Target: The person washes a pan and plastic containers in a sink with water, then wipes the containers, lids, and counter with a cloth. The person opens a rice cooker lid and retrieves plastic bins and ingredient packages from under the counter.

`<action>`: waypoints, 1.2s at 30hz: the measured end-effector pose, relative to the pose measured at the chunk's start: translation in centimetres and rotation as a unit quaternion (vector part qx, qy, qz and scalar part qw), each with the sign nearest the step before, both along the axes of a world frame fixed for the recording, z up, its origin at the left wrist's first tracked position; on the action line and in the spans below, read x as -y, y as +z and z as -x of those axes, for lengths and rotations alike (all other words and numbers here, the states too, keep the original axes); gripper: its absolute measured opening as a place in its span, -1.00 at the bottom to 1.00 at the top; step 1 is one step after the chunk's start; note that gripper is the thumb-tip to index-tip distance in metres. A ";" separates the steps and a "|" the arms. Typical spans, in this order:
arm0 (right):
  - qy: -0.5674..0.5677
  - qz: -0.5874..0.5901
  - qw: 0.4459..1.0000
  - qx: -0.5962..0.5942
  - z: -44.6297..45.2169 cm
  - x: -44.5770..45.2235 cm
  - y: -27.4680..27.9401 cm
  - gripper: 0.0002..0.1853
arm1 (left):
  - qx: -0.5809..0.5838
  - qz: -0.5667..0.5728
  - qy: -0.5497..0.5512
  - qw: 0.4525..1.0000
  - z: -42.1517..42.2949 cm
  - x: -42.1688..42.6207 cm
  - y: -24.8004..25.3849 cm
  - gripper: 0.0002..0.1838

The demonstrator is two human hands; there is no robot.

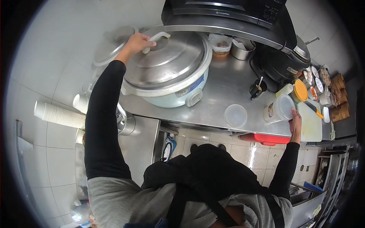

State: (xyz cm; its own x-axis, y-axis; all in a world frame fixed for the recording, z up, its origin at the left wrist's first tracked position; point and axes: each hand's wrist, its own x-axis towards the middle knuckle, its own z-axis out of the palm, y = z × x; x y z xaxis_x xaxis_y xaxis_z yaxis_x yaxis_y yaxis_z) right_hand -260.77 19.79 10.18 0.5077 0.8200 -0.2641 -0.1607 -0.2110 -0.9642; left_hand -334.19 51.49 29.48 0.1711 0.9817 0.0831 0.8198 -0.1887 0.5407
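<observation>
My left hand is closed round the white handle of a large metal lid. The lid rests on a wide, pale blue cooker with a round knob on its front. At the right, my right hand holds a clear plastic tub by its side near the rim. That tub is tilted over the steel counter. A round translucent lid lies flat to the left of the tub.
A black oven overhangs the counter's back. Beside a black cooker stands a dark cup with a spoon. An orange-lidded container, a knife and a cutting board are at the right. Stacked paper cups are at the left.
</observation>
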 end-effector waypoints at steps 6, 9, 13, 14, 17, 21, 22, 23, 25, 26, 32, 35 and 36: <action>-0.016 0.008 1.000 0.014 0.2 0.0 0.0 -0.53 | -0.015 0.006 -0.010 1.000 -0.2 0.7 1.1 -0.45; -0.023 -0.002 1.000 0.018 0.5 0.0 0.0 -0.58 | -0.013 0.003 -0.009 1.000 -0.2 0.8 1.2 -0.48; -0.017 -0.006 1.000 0.006 0.7 0.1 0.2 -0.59 | -0.001 -0.008 -0.018 1.000 -0.2 0.6 0.7 -0.51; -0.018 -0.009 1.000 0.006 0.8 0.0 0.2 -0.60 | -0.003 -0.010 -0.018 1.000 -0.1 0.6 0.6 -0.51; -0.020 -0.011 1.000 0.008 0.9 0.2 0.2 -0.60 | -0.010 -0.010 -0.019 1.000 -0.2 0.4 0.4 -0.52; -0.018 -0.002 1.000 0.005 0.8 0.3 0.2 -0.57 | -0.020 0.005 -0.024 1.000 -0.1 0.1 0.6 -0.48; -0.016 0.000 1.000 0.004 0.7 0.2 0.2 -0.55 | -0.021 0.010 -0.025 0.999 -0.1 0.2 0.8 -0.46; -0.017 0.009 1.000 0.014 0.6 0.0 0.1 -0.56 | -0.027 0.005 -0.023 0.999 0.2 0.4 1.1 -0.45; -0.032 0.031 0.999 0.032 0.6 0.3 0.2 -0.58 | -0.041 -0.003 -0.033 0.999 0.2 1.4 2.1 -0.43; -0.033 0.007 0.999 0.018 0.0 0.4 -0.8 -0.58 | -0.033 -0.018 -0.025 0.999 0.2 2.0 2.7 -0.39; -0.042 0.021 0.966 0.253 0.1 1.3 0.0 -0.66 | 0.195 -0.221 -0.042 0.955 -3.1 15.1 9.4 -0.61; -0.064 0.094 0.876 0.468 -0.8 1.1 0.5 -0.39 | 0.402 -0.161 -0.289 0.853 -2.0 18.9 7.0 -0.68; -0.071 0.107 0.864 0.486 -0.3 1.1 1.3 -0.31 | 0.386 -0.178 -0.288 0.858 -4.5 20.2 5.7 -0.68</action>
State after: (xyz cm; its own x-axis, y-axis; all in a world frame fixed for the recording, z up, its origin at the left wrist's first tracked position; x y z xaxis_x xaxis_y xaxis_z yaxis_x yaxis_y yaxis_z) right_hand -260.47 18.68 11.44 0.6667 0.7161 0.2068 0.6647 -0.4456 -0.5997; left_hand -329.68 31.31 35.19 0.3780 0.6419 0.6671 -0.0402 -0.7085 0.7045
